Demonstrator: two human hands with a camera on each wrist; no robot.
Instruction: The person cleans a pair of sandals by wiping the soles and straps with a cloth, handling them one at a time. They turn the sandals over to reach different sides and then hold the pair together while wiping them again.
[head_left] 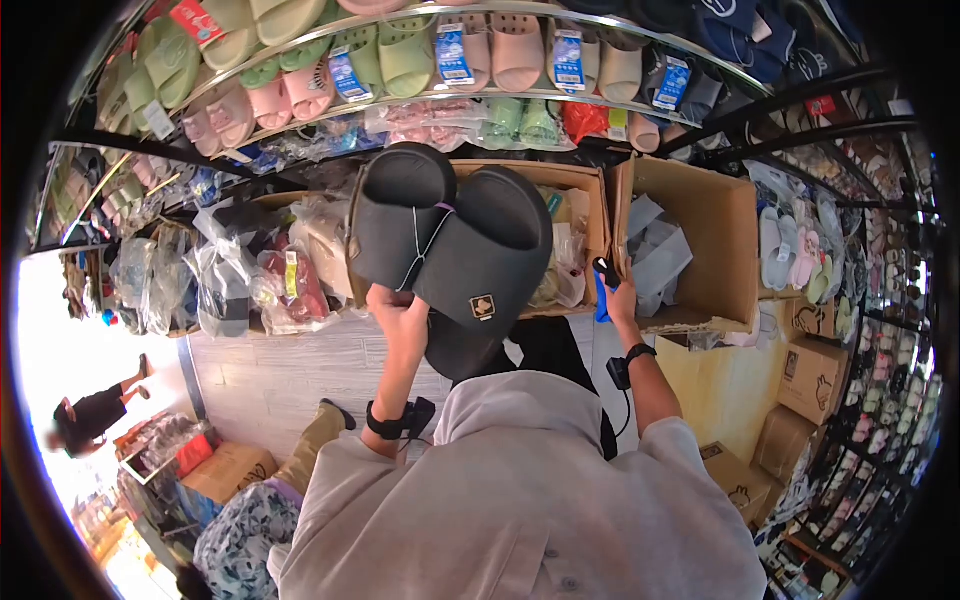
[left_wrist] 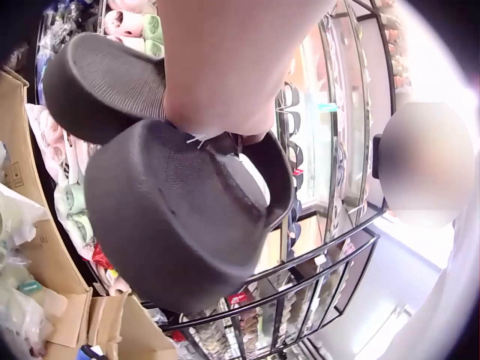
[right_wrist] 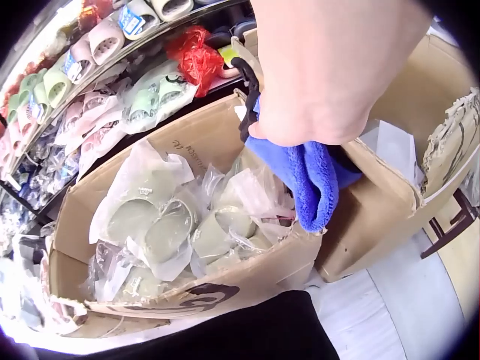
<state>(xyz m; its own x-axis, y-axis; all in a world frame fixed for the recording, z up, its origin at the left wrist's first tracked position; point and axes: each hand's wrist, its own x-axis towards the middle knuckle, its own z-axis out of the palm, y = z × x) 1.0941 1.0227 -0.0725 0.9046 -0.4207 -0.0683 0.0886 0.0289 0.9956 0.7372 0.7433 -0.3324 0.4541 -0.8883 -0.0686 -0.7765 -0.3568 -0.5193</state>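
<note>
A pair of black slides (head_left: 490, 250), tied together by a thin cord, hangs from my left hand (head_left: 400, 325). The left wrist view shows that hand (left_wrist: 221, 82) gripping them where the two meet, with their thick soles (left_wrist: 161, 225) facing outward. My right hand (head_left: 620, 300) pinches a blue and black cloth (head_left: 602, 290); in the right wrist view the hand (right_wrist: 330, 75) holds this blue cloth (right_wrist: 307, 180) over the adjoining edges of two cardboard boxes. Beneath it, the left one of these boxes (right_wrist: 277, 266) holds bagged green slippers (right_wrist: 161, 225).
The right box (head_left: 715, 215) contains grey-white wrapping (head_left: 655, 260). Shelves of slippers (head_left: 405, 65) run above the boxes, and a shoe rack (head_left: 880, 400) stands at the right. Closed cartons (head_left: 810, 380) sit below right. Another person (head_left: 250, 530) is at lower left.
</note>
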